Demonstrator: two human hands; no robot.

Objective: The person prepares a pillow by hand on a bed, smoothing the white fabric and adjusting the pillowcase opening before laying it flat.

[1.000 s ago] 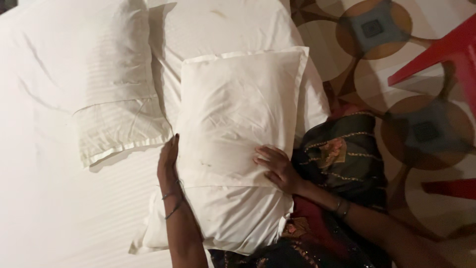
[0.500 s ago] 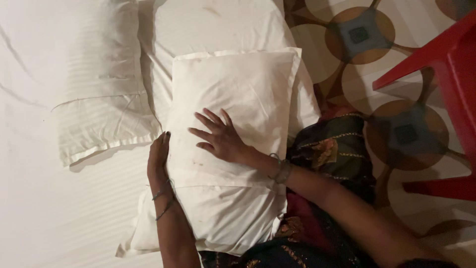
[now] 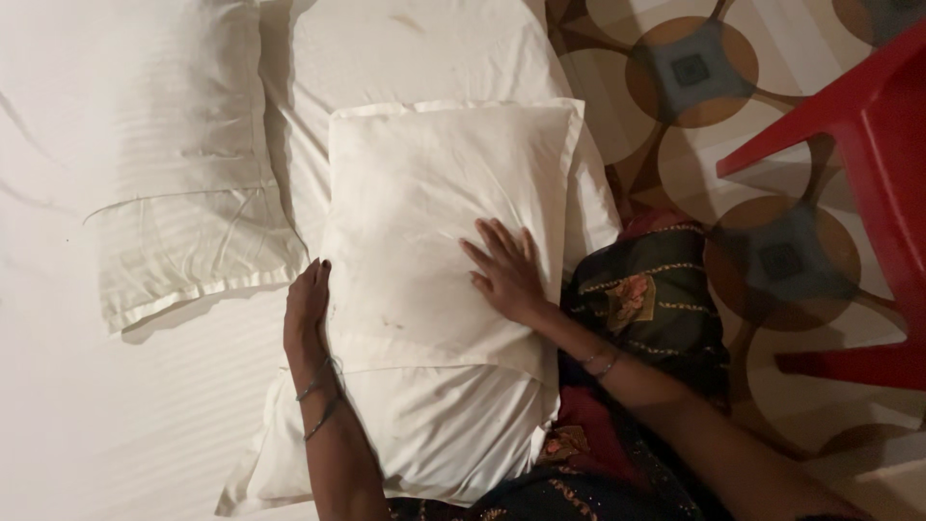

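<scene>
A white pillow [image 3: 434, 203] with faint stains lies on top of another white pillow [image 3: 424, 48] near the bed's right edge. My left hand [image 3: 307, 304] presses flat against its left side, fingers together. My right hand [image 3: 503, 270] rests flat on its right part, fingers spread, holding nothing. Thin bangles circle both wrists. The pillow's lower end [image 3: 434, 425] lies against my dark patterned garment [image 3: 646, 309].
A striped white pillow [image 3: 164, 164] lies to the left on the white bed sheet [image 3: 106, 415]. A red plastic chair [image 3: 858, 125] stands at the right on a floor [image 3: 675, 87] patterned with brown circles and dark squares.
My right hand slid from the pillow's right side to its middle, then back toward the right. The left hand stayed at the pillow's left side.
</scene>
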